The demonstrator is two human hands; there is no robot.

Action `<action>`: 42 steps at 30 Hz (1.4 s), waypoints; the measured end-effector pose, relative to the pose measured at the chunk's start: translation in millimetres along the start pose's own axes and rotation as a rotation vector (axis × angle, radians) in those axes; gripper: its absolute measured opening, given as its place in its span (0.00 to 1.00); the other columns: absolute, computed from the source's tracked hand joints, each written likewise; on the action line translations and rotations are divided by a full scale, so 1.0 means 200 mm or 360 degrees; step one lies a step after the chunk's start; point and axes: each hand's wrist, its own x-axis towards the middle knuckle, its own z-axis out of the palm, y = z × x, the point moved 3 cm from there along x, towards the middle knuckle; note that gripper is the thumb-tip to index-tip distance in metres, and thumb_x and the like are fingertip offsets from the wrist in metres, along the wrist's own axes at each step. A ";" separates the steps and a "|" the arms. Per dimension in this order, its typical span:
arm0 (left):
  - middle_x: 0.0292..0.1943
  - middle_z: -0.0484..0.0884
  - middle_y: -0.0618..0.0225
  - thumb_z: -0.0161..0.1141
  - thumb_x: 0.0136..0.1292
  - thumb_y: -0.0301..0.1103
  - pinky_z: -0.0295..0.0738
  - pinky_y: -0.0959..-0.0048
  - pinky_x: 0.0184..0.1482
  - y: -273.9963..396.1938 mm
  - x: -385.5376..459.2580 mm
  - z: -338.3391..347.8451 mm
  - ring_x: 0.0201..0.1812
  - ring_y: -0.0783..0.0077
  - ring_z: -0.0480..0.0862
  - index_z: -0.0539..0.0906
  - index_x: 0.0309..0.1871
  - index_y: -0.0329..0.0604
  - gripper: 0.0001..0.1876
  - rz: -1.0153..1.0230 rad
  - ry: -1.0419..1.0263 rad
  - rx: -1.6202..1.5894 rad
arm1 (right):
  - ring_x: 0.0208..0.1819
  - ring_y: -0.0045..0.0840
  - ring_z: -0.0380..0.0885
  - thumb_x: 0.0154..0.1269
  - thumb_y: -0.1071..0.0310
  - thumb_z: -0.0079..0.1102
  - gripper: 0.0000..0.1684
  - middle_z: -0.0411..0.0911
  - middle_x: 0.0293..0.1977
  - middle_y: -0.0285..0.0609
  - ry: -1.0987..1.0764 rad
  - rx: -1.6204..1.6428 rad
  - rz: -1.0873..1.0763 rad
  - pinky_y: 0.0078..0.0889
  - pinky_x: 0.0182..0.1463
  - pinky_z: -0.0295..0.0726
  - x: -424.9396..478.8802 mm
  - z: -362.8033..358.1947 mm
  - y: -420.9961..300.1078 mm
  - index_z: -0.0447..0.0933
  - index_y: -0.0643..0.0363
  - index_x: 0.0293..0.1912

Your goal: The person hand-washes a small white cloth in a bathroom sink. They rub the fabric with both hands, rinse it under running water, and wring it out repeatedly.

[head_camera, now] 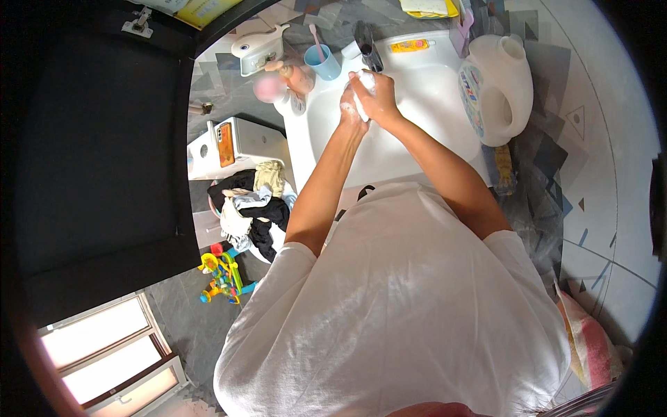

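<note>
Over the white washbasin (351, 167), my two hands meet close to the dark faucet (368, 49). A white item (366, 94) is squeezed between them; whether it is a bar of soap or a bundled cloth cannot be told. My right hand (384, 99) wraps its fingers over the top of it. My left hand (350, 107) supports it from the left side, with white foam on the skin. Part of the item and some fingers of my left hand are hidden behind the right hand.
Left of the faucet stand a blue cup (323, 65) with a toothbrush (316, 39) and pump bottles (298, 78). A yellow tube (410, 46) lies on the back rim. A large white detergent jug (497, 91) stands right. An open black cabinet door (104, 172) fills the left.
</note>
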 end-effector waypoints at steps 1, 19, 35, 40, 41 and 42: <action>0.42 0.79 0.62 0.42 0.67 0.49 0.75 0.65 0.46 0.01 -0.01 0.02 0.43 0.66 0.79 0.73 0.50 0.44 0.20 0.0009 0.0016 0.0063 | 0.20 0.34 0.76 0.58 0.60 0.57 0.15 0.76 0.18 0.48 0.0012 0.0034 0.0091 0.32 0.28 0.72 0.00 0.00 0.02 0.76 0.63 0.25; 0.35 0.82 0.62 0.36 0.65 0.59 0.74 0.76 0.21 0.07 -0.13 -0.05 0.24 0.71 0.82 0.71 0.55 0.42 0.31 -0.0690 0.0278 0.1488 | 0.21 0.15 0.71 0.61 0.55 0.58 0.15 0.74 0.23 0.33 -0.0024 0.0765 0.0783 0.20 0.25 0.69 0.04 -0.08 0.05 0.74 0.57 0.31; 0.50 0.76 0.54 0.50 0.61 0.56 0.65 0.69 0.55 -0.09 -0.19 -0.09 0.51 0.61 0.74 0.74 0.55 0.36 0.31 0.0263 0.0064 0.1674 | 0.47 0.24 0.72 0.62 0.50 0.54 0.24 0.75 0.42 0.40 -0.0503 0.0550 0.0475 0.23 0.52 0.67 0.05 -0.04 -0.08 0.73 0.58 0.50; 0.64 0.62 0.61 0.29 0.61 0.70 0.48 0.58 0.66 -0.02 -0.23 -0.03 0.64 0.65 0.60 0.51 0.70 0.53 0.41 0.0160 -0.0359 0.0957 | 0.56 0.22 0.66 0.65 0.47 0.47 0.28 0.70 0.52 0.40 -0.0286 0.0327 0.0697 0.27 0.59 0.61 -0.02 -0.24 0.27 0.69 0.58 0.55; 0.65 0.62 0.61 0.27 0.60 0.70 0.48 0.56 0.65 -0.01 -0.24 -0.03 0.64 0.66 0.61 0.47 0.71 0.55 0.41 0.0090 -0.0353 0.0816 | 0.55 0.24 0.68 0.64 0.46 0.47 0.30 0.71 0.51 0.41 -0.0233 0.0159 0.0819 0.28 0.58 0.62 -0.06 -0.28 0.37 0.69 0.59 0.55; 0.65 0.62 0.62 0.26 0.58 0.72 0.52 0.53 0.62 0.00 -0.22 -0.05 0.63 0.65 0.63 0.44 0.71 0.64 0.41 0.0092 -0.0358 0.0769 | 0.54 0.26 0.69 0.64 0.45 0.47 0.31 0.73 0.50 0.42 -0.0184 -0.0008 0.0937 0.30 0.58 0.64 -0.11 -0.31 0.47 0.69 0.61 0.55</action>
